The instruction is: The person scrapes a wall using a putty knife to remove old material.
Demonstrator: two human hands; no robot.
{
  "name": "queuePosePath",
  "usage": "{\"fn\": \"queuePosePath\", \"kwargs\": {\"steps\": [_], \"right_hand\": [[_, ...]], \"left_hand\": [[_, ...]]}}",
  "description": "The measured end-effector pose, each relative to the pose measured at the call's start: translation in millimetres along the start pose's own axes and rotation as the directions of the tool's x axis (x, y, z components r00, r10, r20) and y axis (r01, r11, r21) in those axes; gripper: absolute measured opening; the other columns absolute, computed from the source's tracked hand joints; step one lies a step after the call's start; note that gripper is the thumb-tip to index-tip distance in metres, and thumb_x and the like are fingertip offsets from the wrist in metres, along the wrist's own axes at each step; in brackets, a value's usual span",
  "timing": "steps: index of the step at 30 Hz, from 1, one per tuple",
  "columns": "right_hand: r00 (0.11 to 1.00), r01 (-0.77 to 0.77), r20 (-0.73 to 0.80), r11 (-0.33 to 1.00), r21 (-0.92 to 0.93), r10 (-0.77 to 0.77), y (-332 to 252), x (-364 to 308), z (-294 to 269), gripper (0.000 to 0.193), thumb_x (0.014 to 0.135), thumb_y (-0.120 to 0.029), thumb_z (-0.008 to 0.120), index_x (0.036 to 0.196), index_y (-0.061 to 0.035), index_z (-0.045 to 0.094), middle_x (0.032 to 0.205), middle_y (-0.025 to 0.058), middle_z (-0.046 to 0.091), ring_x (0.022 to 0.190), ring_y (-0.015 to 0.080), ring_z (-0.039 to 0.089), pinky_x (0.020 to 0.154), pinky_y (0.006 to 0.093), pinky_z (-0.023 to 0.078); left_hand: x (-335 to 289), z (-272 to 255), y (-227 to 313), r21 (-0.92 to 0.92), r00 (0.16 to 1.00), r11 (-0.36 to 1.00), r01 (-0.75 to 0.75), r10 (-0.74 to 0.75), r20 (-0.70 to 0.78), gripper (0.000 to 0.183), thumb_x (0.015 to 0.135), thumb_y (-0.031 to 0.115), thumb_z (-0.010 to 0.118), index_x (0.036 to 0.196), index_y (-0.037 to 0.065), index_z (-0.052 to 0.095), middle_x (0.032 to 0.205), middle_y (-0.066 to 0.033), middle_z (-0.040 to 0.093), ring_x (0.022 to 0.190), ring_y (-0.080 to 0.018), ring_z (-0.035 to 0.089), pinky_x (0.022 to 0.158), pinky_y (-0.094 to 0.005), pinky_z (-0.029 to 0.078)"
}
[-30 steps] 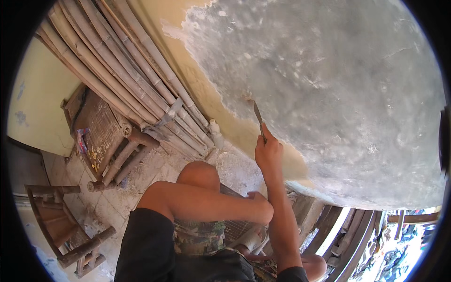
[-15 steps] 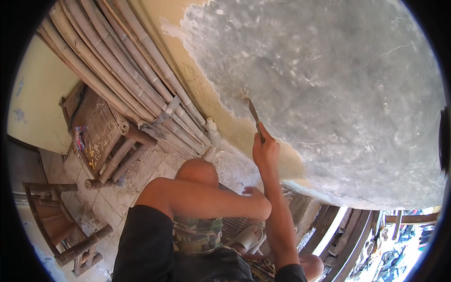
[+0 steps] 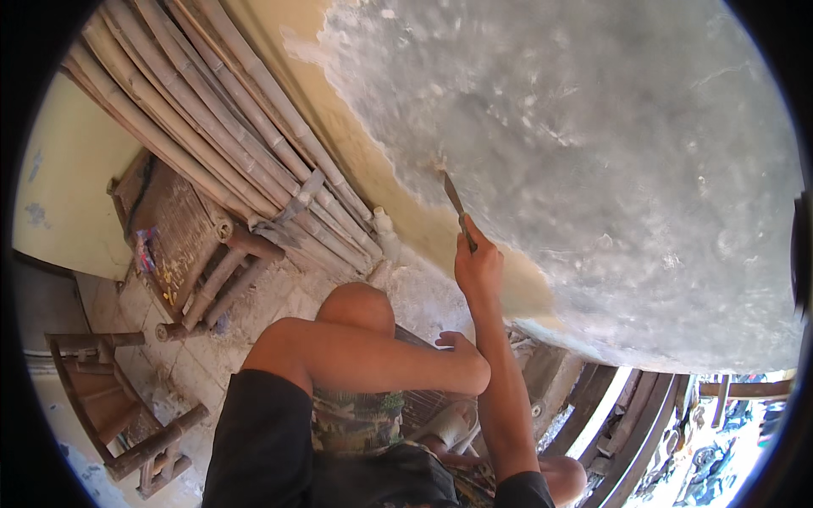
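The knife [image 3: 454, 194] stood with its tip at a pale spot [image 3: 439, 161] on the grey wall [image 3: 593, 169]; whether it touched was hard to make out. The right hand [image 3: 479, 267] had its fingers clamped on the handle, mostly hiding it. Beside the right forearm [image 3: 506, 398], the left hand [image 3: 461, 344] was partly hidden; whether its fingers were together could not be told. Bamboo poles [image 3: 229, 127] were cut off above.

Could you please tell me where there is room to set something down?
The dusty floor between the slatted bamboo bench and the lower-left seat looks open. Bundled bamboo poles crowd the upper left; timber crowds the lower right.
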State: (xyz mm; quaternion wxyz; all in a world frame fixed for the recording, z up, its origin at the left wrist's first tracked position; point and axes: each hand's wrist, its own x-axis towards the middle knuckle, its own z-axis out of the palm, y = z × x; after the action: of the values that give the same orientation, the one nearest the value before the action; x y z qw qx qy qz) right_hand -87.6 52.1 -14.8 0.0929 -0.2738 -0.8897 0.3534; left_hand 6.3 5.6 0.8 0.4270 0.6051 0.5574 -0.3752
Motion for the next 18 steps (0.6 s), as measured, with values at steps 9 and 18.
{"fn": "queuePosePath", "kwargs": {"steps": [9, 18], "right_hand": [[1.000, -0.004, -0.009, 1.000, 0.011, 0.004, -1, -2, 0, 0.036, 0.089, -0.021, 0.057, 0.124, -0.0159, 0.062, 0.068, 0.0175, 0.062, 0.061, 0.0296, 0.059, 0.063, 0.0396, 0.046], [0.991, 0.079, -0.115, 0.989, 0.124, -0.065, 10, -5, 8, 0.036, 0.088, -0.020, 0.059, 0.123, -0.0132, 0.062, 0.066, 0.0150, 0.061, 0.059, 0.0202, 0.058, 0.061, 0.0345, 0.045]], "left_hand": [[25, 4, 8, 0.070, 0.999, 0.996, 0.052, -0.051, -0.011, 0.043, 0.083, 0.035, 0.065, 0.120, 0.012, 0.063, 0.113, -0.0147, 0.065, 0.107, -0.0384, 0.059, 0.081, -0.0564, 0.045], [60, 16, 17, -0.065, 0.995, 0.994, 0.093, -0.091, 0.036, 0.037, 0.085, 0.030, 0.061, 0.116, 0.010, 0.064, 0.107, -0.0146, 0.066, 0.099, -0.0341, 0.061, 0.078, -0.0542, 0.045]]}}
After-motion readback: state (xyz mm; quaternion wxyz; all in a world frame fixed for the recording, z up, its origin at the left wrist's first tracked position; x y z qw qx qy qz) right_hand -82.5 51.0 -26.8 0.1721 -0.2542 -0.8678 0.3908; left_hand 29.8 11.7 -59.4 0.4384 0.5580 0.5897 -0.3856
